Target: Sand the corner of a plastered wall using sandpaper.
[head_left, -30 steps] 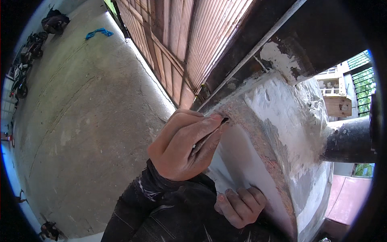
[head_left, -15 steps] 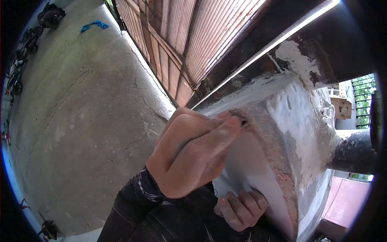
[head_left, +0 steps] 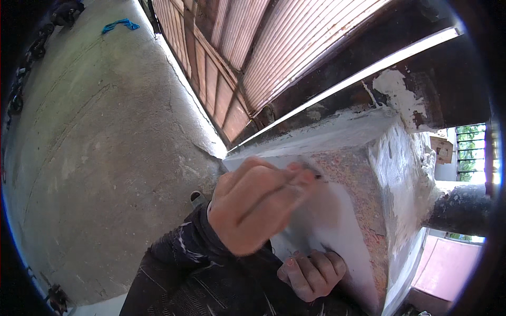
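Note:
My left hand (head_left: 258, 205) reaches in from the lower left in a dark sleeve, its fingers pinched together and smeared by motion. At its fingertips is a small dark thing (head_left: 318, 177), too blurred to name. The fingertips are beside the top edge of a masonry block (head_left: 353, 174) with rough reddish patches and white plaster. Below them is the block's smooth whitish face (head_left: 337, 210). Lower down, my right hand (head_left: 312, 275) is closed in front of that face, fingers curled; whatever it may hold is hidden.
Grey cracked concrete floor (head_left: 105, 174) spreads out on the left, with a blue cloth (head_left: 120, 25) far off. Ribbed panels (head_left: 295, 47) rise beyond the block, next to a dark beam (head_left: 437, 79). A dark pipe (head_left: 458, 208) meets the block at right. A pink panel (head_left: 448, 263) stands farther right.
The view has shifted slightly. My left hand sits a little lower against the block, still pinched. My right hand stays closed in nearly the same place. A grey loop-like thing now shows beside the left wrist.

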A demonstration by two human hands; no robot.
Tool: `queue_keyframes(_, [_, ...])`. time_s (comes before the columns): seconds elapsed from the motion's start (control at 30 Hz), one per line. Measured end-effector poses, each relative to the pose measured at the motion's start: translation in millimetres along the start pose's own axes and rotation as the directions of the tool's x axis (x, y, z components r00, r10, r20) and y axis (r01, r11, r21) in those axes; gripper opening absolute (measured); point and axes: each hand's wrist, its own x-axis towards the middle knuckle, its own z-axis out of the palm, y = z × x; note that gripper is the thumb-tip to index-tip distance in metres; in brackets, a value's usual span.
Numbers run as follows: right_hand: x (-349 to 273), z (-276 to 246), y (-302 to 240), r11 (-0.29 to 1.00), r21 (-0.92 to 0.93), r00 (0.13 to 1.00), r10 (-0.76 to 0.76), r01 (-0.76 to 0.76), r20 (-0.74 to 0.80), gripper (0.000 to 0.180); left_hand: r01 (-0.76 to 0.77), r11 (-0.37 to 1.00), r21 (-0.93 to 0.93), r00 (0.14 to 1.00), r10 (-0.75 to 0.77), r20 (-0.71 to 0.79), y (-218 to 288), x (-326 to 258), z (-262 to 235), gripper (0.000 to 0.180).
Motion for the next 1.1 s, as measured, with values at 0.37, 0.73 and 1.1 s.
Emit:
queue_keyframes(0.37, [-2.2, 10.3, 0.9, 0.998, -0.048, 0.997, -0.039, 0.035, -0.066, 0.023, 0.071, 0.995, -0.066, 0.996, -0.067, 0.058, -2.3, 0.9, -3.0, 0.027])
queue_keyframes(0.73, [1.2, 0.3, -0.1, 1.000, 0.011, 0.999, -0.016, 0.015, 0.046, 0.022, 0.063, 0.991, -0.122, 0.998, -0.063, 0.003, 8.6, 8.6, -2.3, 0.028])
queue_keyframes(1.1, [-9.2, 3.3, -1.7, 0.999, -0.035, 1.000, 0.010, -0.009, 0.017, 0.027, 0.061, 0.994, -0.087, 0.995, -0.054, 0.083, 0.7, -6.5, -8.1, 0.033])
